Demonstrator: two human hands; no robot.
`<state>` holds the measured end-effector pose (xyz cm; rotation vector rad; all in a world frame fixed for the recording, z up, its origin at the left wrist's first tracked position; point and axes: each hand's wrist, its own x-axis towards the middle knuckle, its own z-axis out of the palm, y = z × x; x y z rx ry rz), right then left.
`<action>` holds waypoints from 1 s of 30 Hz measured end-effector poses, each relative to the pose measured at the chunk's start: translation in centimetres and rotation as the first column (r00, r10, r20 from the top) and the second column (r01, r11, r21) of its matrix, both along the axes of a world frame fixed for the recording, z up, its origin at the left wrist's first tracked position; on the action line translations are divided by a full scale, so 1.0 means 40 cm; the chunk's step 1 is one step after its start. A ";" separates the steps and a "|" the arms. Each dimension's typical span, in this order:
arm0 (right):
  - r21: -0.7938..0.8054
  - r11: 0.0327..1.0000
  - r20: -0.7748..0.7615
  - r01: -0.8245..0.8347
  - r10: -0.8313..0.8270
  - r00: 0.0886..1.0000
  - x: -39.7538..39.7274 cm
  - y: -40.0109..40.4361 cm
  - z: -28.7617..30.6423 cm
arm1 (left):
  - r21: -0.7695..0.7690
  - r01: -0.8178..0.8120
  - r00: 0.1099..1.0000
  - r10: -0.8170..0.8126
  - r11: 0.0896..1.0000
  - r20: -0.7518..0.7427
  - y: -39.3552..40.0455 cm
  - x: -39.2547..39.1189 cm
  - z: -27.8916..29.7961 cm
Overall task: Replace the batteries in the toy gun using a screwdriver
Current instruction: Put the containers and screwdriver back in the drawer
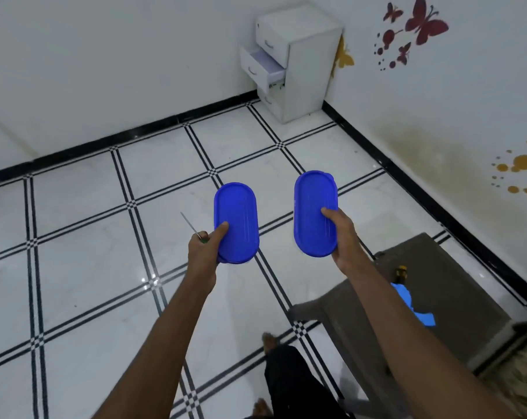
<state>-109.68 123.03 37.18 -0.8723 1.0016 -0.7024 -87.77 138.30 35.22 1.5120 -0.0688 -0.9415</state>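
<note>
I stand over a tiled floor with both arms stretched forward. My left hand (204, 248) grips a blue oval lidded box (237, 222), thumb on its lid, and also holds a thin screwdriver (192, 228) with a green handle; the metal shaft points up and left. My right hand (341, 234) grips a second blue oval lidded box (315, 213), thumb on top. The blue toy gun (415, 306) lies on a brown plastic stool (455, 294) at the lower right, partly hidden behind my right forearm. A small yellow and black object (402, 273) lies on the stool beside it.
A white drawer cabinet (298, 62) stands in the far corner with one drawer pulled out. White walls with butterfly stickers (422, 22) bound the room on the right. My bare feet (269, 343) show on the white tiled floor below.
</note>
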 end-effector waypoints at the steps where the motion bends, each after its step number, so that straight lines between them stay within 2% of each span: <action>1: -0.003 1.000 0.007 -0.006 0.006 1.000 0.036 -0.033 0.001 | 0.001 0.001 1.000 -0.001 1.000 0.000 -0.031 0.041 -0.003; 8: -0.032 0.999 0.067 0.025 -0.022 0.998 0.315 -0.307 0.009 | -0.022 0.012 1.000 -0.012 1.000 0.025 -0.287 0.324 0.030; 18: -0.083 0.996 0.044 0.015 -0.012 0.999 0.733 -0.712 0.057 | -0.053 -0.002 0.999 0.004 0.999 0.031 -0.705 0.766 0.093; 24: -0.077 0.995 0.010 0.065 -0.064 0.998 1.031 -0.930 0.009 | -0.064 0.071 0.997 -0.068 0.995 0.041 -0.965 1.089 0.066; 30: -0.049 0.987 -0.017 0.152 -0.153 0.988 1.313 -1.124 0.024 | -0.036 0.158 0.987 -0.158 0.987 0.020 -1.210 1.390 0.081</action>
